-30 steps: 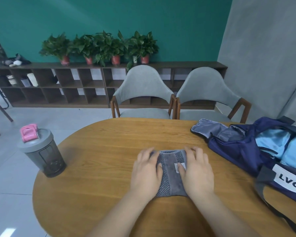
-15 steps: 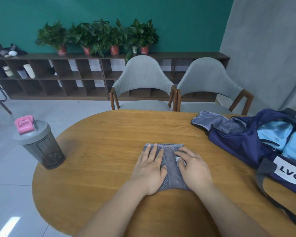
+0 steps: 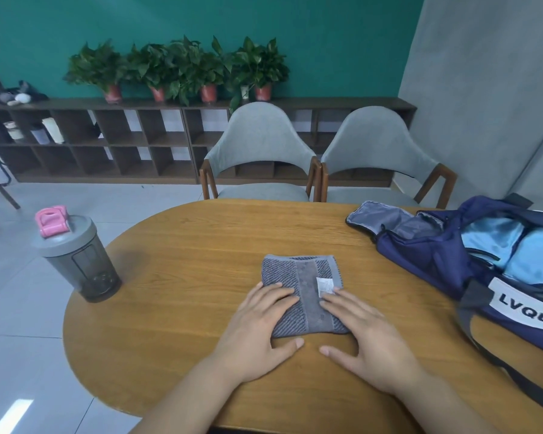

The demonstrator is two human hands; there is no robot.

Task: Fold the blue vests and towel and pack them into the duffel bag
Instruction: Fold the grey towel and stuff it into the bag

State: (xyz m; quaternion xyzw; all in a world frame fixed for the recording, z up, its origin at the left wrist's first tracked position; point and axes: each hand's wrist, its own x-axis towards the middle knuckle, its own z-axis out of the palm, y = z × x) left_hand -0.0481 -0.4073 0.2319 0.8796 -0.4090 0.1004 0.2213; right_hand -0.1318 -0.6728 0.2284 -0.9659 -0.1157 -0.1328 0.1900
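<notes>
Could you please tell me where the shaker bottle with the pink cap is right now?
In the head view, the shaker bottle stands upright at the left edge of the wooden table, well left of the folded towel.

At the right edge of the frame, the navy duffel bag carries a white band with dark capitals reading "LVQUE", cut off by the frame's edge. In the centre, the grey towel bears a small white tag; its print is too small to read.

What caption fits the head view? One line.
Left hand and right hand rest flat on a folded grey towel on the table, beside an open duffel bag holding blue vests.
</notes>
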